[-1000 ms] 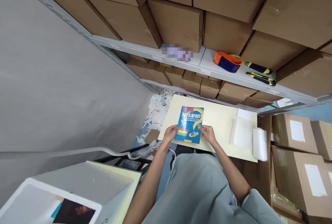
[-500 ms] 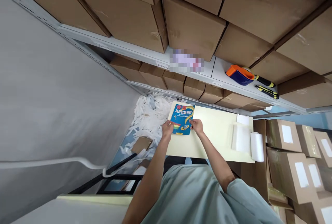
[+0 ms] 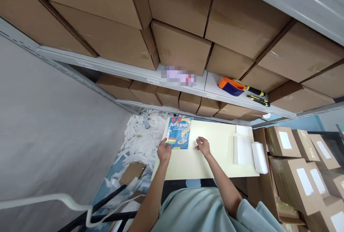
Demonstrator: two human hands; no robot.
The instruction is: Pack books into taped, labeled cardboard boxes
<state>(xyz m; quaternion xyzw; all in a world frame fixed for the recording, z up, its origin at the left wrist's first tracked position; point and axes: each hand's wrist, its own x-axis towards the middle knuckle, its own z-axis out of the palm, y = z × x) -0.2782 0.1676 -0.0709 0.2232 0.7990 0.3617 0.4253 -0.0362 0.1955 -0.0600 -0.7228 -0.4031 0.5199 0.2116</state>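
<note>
A blue book (image 3: 179, 133) with red and white lettering lies at the left end of the pale yellow table (image 3: 212, 156). My left hand (image 3: 164, 149) is at the book's lower left edge, fingers apart; it touches or nearly touches the cover. To the right of the book, my right hand (image 3: 202, 146) hovers over the table with its fingers loosely bent and apart, holding nothing. Light glares on the book's glossy cover.
White sheets (image 3: 243, 149) and a white roll (image 3: 259, 157) are at the table's right end. Cardboard boxes (image 3: 292, 174) stand beyond. A shelf (image 3: 212, 88) ahead bears boxes, an orange and blue tape dispenser (image 3: 231, 86) and cutters (image 3: 258, 100). Paper strips (image 3: 142, 131) lie left.
My right hand has let go of the book and moved away to the right. The book now lies on the table, and my left hand's grip has loosened. The view has tilted upward.
</note>
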